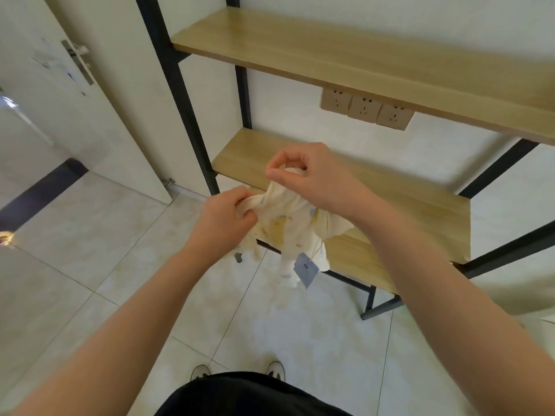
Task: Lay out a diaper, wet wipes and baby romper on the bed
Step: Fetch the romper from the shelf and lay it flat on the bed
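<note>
A cream baby romper (292, 228) with pale yellow and blue prints hangs in the air in front of a wooden shelf. A grey-blue tag (305, 268) dangles from it on a string. My left hand (226, 219) is closed on the romper's left upper edge. My right hand (312, 172) pinches its top between thumb and fingers, slightly higher. The cloth droops below both hands. No diaper, wet wipes or bed is in view.
A black metal rack holds a lower wooden shelf (420, 205) and an upper wooden shelf (360, 55). Three beige wall sockets (365, 109) sit between them. A white door (78, 70) stands at the left. Pale floor tiles (120, 250) lie below, with my shoes (274, 370) at the bottom.
</note>
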`<move>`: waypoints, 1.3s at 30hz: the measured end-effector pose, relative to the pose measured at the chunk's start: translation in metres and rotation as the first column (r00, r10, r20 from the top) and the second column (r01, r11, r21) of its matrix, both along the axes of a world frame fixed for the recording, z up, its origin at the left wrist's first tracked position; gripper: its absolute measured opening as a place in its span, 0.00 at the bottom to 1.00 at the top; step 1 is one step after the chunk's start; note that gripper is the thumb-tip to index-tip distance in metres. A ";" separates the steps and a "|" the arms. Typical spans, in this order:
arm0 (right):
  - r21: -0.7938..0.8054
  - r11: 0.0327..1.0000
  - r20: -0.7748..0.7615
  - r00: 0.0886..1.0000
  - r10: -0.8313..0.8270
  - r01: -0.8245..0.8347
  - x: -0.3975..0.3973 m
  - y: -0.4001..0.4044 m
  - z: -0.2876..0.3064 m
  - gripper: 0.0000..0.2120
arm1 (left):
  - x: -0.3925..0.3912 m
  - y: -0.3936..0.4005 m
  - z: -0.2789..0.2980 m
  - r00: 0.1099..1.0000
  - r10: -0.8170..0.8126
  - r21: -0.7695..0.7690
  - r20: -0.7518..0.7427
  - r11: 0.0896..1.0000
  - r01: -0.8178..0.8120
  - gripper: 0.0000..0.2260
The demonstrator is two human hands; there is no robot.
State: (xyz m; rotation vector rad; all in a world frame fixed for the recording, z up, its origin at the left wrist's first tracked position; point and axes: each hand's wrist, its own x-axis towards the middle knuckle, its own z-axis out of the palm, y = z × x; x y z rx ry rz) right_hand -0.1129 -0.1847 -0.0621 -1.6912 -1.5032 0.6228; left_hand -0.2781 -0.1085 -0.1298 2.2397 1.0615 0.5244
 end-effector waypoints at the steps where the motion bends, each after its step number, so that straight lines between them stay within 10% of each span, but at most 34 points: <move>1: -0.018 1.000 0.025 1.000 0.008 -0.007 -0.001 0.003 -0.002 0.04 | -0.008 0.007 -0.003 0.999 0.024 0.027 -0.027 0.999 -0.023 0.03; 12: -0.186 0.974 0.409 0.891 0.198 -0.131 -0.074 0.078 -0.047 0.11 | -0.129 0.067 -0.016 0.968 0.252 -0.086 -0.013 0.964 -0.253 0.04; 30: -0.210 0.884 0.176 0.873 0.455 -0.418 -0.340 0.226 -0.117 0.06 | -0.407 0.115 -0.068 0.849 0.499 -0.346 -0.175 0.776 -0.527 0.11; 39: -0.175 0.787 0.094 0.786 0.611 -0.592 -0.430 0.278 -0.150 0.06 | -0.497 0.125 -0.104 0.592 0.721 -0.317 -0.361 0.502 -0.805 0.07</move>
